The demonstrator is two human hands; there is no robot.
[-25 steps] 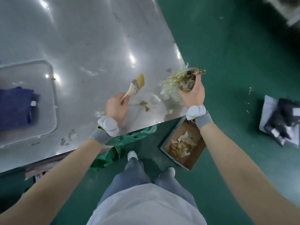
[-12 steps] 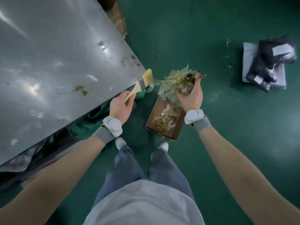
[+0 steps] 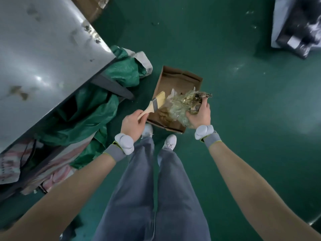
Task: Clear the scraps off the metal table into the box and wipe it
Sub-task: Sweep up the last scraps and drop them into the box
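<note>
Over the box [image 3: 180, 80] on the floor, my right hand [image 3: 199, 114] grips the scraps [image 3: 184, 103]; my left hand [image 3: 132, 123] clutches the brush [image 3: 153, 106]; bench [image 3: 43, 58] at ten o'clock.

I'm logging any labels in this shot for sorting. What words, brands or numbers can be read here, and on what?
None can be read.
Scraps in the right hand: dark marks on a strip at the top, too blurred to read.
Papers under the table: rows of small print, too small to read.
Box, brush: no text shows.
</note>
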